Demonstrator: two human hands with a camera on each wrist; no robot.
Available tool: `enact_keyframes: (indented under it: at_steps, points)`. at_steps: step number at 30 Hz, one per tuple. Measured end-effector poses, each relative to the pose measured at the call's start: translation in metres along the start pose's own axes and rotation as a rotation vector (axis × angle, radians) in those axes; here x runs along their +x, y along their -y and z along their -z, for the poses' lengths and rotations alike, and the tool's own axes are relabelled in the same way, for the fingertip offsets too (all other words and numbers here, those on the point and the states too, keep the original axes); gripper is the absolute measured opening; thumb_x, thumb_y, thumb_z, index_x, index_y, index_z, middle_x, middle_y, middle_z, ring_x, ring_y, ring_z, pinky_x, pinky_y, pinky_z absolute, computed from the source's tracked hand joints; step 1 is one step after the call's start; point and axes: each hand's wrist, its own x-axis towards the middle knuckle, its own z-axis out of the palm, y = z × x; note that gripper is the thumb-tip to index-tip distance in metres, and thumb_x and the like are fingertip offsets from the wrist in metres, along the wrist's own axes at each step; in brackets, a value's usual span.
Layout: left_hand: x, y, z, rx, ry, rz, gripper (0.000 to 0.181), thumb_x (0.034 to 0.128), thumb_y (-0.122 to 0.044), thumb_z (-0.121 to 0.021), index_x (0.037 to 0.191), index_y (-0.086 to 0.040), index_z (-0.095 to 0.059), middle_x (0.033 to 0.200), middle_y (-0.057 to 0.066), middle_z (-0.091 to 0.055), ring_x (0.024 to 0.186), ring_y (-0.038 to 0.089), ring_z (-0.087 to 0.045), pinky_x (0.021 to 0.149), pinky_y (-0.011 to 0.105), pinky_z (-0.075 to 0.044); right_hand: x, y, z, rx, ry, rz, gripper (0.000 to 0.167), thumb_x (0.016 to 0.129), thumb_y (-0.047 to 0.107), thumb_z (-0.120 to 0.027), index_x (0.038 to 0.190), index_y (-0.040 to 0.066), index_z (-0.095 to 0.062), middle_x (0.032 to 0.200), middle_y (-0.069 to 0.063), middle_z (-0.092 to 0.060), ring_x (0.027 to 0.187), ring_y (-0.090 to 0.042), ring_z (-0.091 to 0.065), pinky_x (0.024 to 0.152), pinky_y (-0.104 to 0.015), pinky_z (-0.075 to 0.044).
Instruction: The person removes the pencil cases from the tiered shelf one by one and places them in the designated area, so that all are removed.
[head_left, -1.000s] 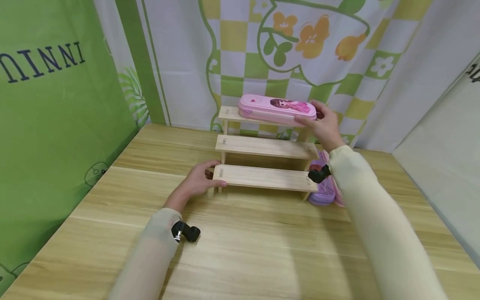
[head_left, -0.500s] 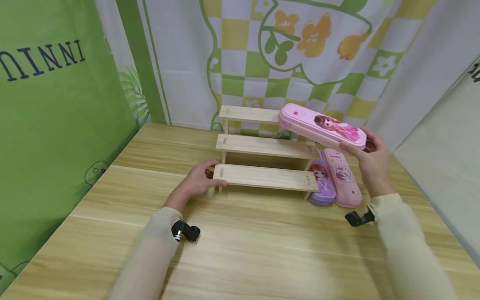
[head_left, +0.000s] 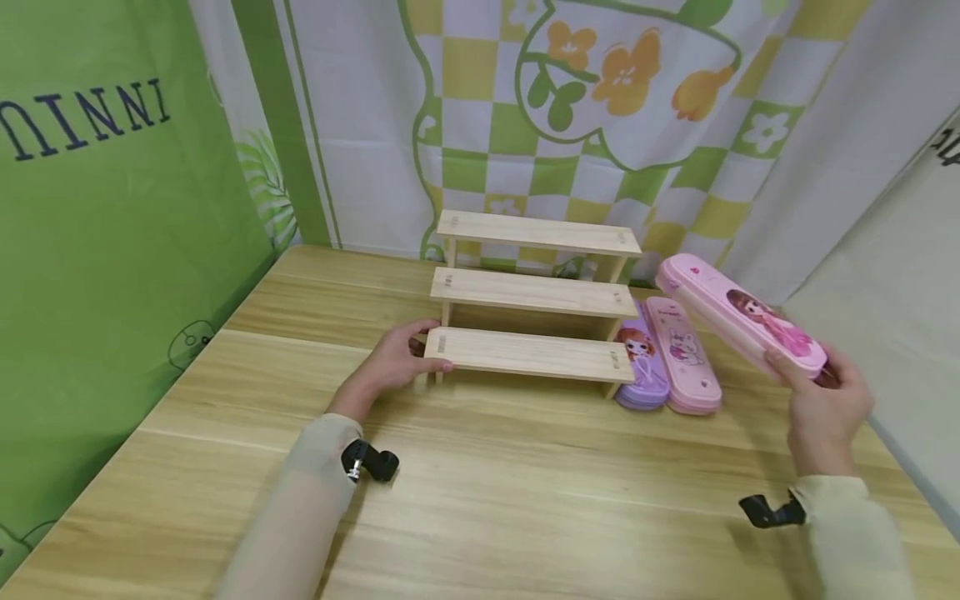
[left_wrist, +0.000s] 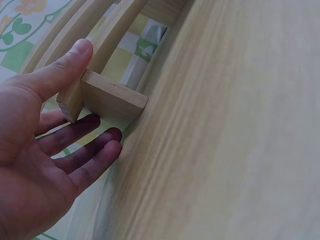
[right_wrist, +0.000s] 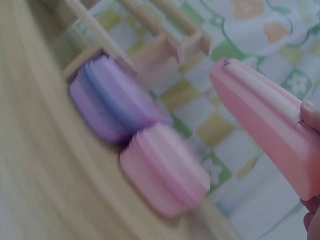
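A pink pencil case (head_left: 738, 312) with a doll print is held in the air at the right by my right hand (head_left: 828, 412), thumb on its front edge and fingers behind its near end. In the right wrist view the same pencil case (right_wrist: 265, 120) shows its zipped side. My left hand (head_left: 390, 362) grips the left end of the lowest board of a three-step wooden shelf (head_left: 532, 354). In the left wrist view the left hand's thumb (left_wrist: 67, 67) lies on the board's top while the fingers curl loosely below.
Right of the shelf, a purple pencil case (head_left: 643, 362) and a pink rabbit pencil case (head_left: 684, 357) lie side by side on the wooden table (head_left: 525, 500). A patterned curtain (head_left: 495, 108) hangs behind. A green cloth (head_left: 112, 250) hangs at the left.
My right hand has lifted the doll-print pencil case off the top board and carried it right and toward me. The case has tilted. My left hand has stayed on the shelf.
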Motion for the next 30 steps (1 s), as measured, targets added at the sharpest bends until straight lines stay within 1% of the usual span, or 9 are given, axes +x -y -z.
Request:
enact_keyframes:
  at_steps: [4,6,11,16,22,26,28,30]
  points:
    - [0.000,0.001,0.000,0.002,0.000,0.001,0.077,0.0826,-0.024,-0.085,0.148,-0.008,-0.048,0.124,0.019,-0.064,0.108,0.032,-0.064,0.079,0.033,-0.053,0.005,-0.009,0.011,-0.062,-0.024,-0.022,0.075,0.075,0.003,-0.088,0.142,0.007,-0.055,0.106,0.007,-0.056,0.092,-0.002,-0.054,0.065,-0.006,-0.049]
    - [-0.001,0.001,0.000,-0.001,0.002,-0.002,0.077,0.0826,-0.024,-0.085,0.148,-0.007,-0.048,0.124,0.019,-0.064,0.108,0.032,-0.064,0.079,0.034,-0.053,0.007,-0.013,0.014,-0.077,-0.030,-0.020,0.074,0.075,0.004,-0.089,0.141,0.007,-0.056,0.104,0.007,-0.056,0.090,-0.002,-0.054,0.063,-0.006,-0.048]
    - [-0.002,0.000,-0.001,0.004,0.000,-0.009,0.077,0.0828,-0.026,-0.085,0.148,-0.007,-0.048,0.123,0.020,-0.065,0.108,0.032,-0.064,0.081,0.036,-0.054,0.009,-0.016,0.017,-0.123,-0.029,-0.010,0.075,0.074,0.006,-0.090,0.141,0.007,-0.057,0.101,0.008,-0.057,0.088,-0.001,-0.054,0.062,-0.006,-0.047]
    - [0.000,0.002,-0.001,0.003,0.004,-0.010,0.078,0.0826,-0.026,-0.085,0.149,-0.007,-0.048,0.121,0.019,-0.066,0.107,0.031,-0.064,0.078,0.034,-0.053,0.009,-0.020,0.019,-0.194,-0.028,-0.011,0.080,0.075,0.011,-0.090,0.146,0.008,-0.053,0.101,0.012,-0.056,0.089,0.000,-0.051,0.063,-0.004,-0.046]
    - [0.000,0.000,0.000,0.005,-0.001,-0.005,0.078,0.0829,-0.025,-0.085,0.149,-0.007,-0.048,0.121,0.019,-0.065,0.107,0.031,-0.064,0.077,0.033,-0.052,0.014,-0.029,0.024,-0.218,-0.062,0.015,0.082,0.073,0.014,-0.092,0.145,0.006,-0.052,0.102,0.013,-0.055,0.089,0.001,-0.051,0.066,-0.003,-0.045]
    - [0.000,-0.001,0.000,0.003,-0.002,-0.005,0.077,0.0831,-0.025,-0.085,0.149,-0.006,-0.048,0.121,0.020,-0.065,0.107,0.031,-0.064,0.078,0.032,-0.052,0.018,-0.037,0.028,-0.254,-0.104,0.037,0.081,0.072,0.018,-0.093,0.142,0.006,-0.055,0.101,0.016,-0.055,0.091,0.003,-0.052,0.074,-0.003,-0.044]
    - [-0.001,-0.002,0.000,0.001,-0.004,-0.005,0.077,0.0830,-0.024,-0.085,0.148,-0.007,-0.048,0.121,0.020,-0.065,0.107,0.031,-0.064,0.077,0.032,-0.052,0.020,-0.041,0.031,-0.292,-0.122,0.045,0.079,0.072,0.021,-0.093,0.141,0.006,-0.057,0.101,0.017,-0.055,0.095,0.004,-0.052,0.085,-0.006,-0.043]
    - [-0.002,-0.002,0.001,0.001,-0.004,-0.003,0.077,0.0829,-0.024,-0.085,0.148,-0.007,-0.048,0.121,0.020,-0.065,0.107,0.031,-0.064,0.077,0.032,-0.052,0.021,-0.045,0.033,-0.320,-0.143,0.035,0.077,0.072,0.025,-0.093,0.139,0.009,-0.058,0.102,0.019,-0.053,0.102,0.003,-0.051,0.098,-0.010,-0.039]
